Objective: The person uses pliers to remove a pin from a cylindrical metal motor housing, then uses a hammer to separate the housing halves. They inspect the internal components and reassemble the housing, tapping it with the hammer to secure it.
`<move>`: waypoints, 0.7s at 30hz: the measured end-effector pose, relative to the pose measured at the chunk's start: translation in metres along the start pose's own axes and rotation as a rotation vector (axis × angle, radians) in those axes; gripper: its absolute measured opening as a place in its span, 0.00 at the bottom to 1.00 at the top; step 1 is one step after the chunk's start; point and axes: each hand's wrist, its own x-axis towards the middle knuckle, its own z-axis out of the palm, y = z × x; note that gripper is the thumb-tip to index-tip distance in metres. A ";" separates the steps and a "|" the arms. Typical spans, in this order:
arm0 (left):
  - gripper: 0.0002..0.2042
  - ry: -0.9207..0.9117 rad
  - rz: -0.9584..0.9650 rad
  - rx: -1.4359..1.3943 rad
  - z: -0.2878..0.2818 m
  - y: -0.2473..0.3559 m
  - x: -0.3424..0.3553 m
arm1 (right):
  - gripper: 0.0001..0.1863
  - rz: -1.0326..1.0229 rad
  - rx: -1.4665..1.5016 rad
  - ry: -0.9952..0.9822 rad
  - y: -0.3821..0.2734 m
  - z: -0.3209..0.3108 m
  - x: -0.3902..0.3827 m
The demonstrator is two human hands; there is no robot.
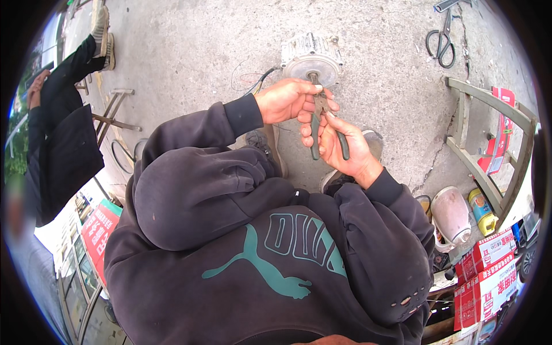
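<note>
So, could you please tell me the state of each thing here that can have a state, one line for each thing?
Pliers: held in the right hand, handles apart, nose up at the left hand.
Left hand: fingers pinched at the pliers' nose.
Electric motor: standing on the concrete ground, shaft toward the camera, wires trailing.
Scissors: lying on the ground, shut.
Wooden chair frame: lying tipped over.
</note>
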 end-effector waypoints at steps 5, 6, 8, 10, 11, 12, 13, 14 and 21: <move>0.19 0.007 0.010 -0.019 -0.002 -0.003 0.001 | 0.15 0.010 -0.007 0.007 0.000 -0.001 0.003; 0.19 0.005 0.004 -0.009 -0.002 -0.002 0.001 | 0.17 0.009 -0.006 -0.016 0.001 -0.004 0.004; 0.19 0.005 -0.006 0.010 -0.003 -0.001 0.000 | 0.20 0.007 0.000 -0.083 -0.002 0.010 -0.001; 0.19 -0.026 -0.015 0.031 -0.005 0.001 -0.002 | 0.22 0.009 0.032 -0.139 -0.001 0.013 -0.001; 0.19 -0.043 -0.021 0.042 -0.006 0.002 -0.002 | 0.23 0.011 0.061 -0.161 0.000 0.010 0.001; 0.19 -0.031 -0.015 0.039 -0.006 0.002 -0.001 | 0.24 0.012 0.090 -0.183 0.001 0.008 0.002; 0.19 -0.017 -0.009 0.035 -0.006 0.001 0.000 | 0.23 0.010 0.072 -0.181 0.001 0.008 0.002; 0.18 -0.004 -0.002 0.030 -0.005 0.000 0.001 | 0.23 0.007 0.055 -0.179 0.001 0.008 0.002; 0.18 0.008 -0.003 0.026 -0.002 0.001 0.000 | 0.23 0.012 0.066 -0.199 0.000 0.001 0.004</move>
